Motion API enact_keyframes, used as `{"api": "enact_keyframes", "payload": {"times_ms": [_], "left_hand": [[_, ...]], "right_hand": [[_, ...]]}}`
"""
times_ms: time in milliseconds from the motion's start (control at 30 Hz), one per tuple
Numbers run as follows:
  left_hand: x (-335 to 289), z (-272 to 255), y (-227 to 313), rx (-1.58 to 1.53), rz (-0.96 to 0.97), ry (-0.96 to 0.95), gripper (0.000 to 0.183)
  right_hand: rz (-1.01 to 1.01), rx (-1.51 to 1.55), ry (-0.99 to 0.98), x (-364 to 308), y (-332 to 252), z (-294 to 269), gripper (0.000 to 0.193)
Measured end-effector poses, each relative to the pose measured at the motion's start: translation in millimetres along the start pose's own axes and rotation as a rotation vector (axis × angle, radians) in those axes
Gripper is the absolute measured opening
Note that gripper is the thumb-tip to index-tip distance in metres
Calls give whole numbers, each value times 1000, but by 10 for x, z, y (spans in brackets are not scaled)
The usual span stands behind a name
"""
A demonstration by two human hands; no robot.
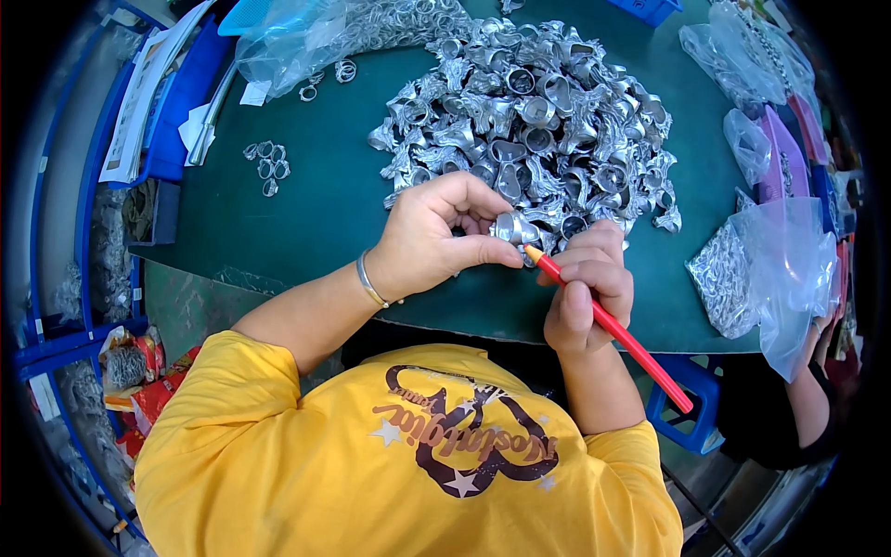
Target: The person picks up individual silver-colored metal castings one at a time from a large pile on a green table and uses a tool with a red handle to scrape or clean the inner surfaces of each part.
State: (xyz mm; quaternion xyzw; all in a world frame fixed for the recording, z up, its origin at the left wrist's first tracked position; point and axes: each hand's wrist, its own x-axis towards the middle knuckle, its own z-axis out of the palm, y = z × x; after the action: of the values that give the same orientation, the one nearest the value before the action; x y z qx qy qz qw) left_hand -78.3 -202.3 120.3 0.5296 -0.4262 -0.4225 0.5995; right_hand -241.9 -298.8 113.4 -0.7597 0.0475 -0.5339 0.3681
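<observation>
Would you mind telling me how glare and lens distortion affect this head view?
In the head view, fisheye bending curves the green table edge and blackens the corners; the silver metal parts pile and clear plastic bags throw bright glare; the left hand, right hand and red pencil stay sharp.

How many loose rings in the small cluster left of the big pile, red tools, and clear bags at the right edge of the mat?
Loose silver rings in the small cluster: about 6, small and overlapping, so approximate
Red pen-like tool, in the right hand: 1
Clear plastic bags at the right edge: about 4, overlapping
Total: about 11
</observation>
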Motion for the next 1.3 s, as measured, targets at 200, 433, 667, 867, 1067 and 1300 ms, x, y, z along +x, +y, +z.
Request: {"api": "enact_keyframes", "payload": {"times_ms": [200,433,667,867,1067,1300], "left_hand": [[-2,8,-39,43,-13,26,36],[-4,29,-12,-30,-10,6,33],[66,-31,36,-492,-109,-76,33],[86,-119,44,-784,-333,-99,33],[116,-183,-4,-900,-410,-146,35],[112,-150,132,-463,-295,8,19]], "right_hand": [[1,-42,-89,35,-20,7,5],[64,91,57,-19,65,-1,7],[101,54,169,-24,73,116,14],[183,65,157,-24,45,123,14],[215,-13,140,-42,58,109,13],[224,-61,128,-55,88,126,14]]}}
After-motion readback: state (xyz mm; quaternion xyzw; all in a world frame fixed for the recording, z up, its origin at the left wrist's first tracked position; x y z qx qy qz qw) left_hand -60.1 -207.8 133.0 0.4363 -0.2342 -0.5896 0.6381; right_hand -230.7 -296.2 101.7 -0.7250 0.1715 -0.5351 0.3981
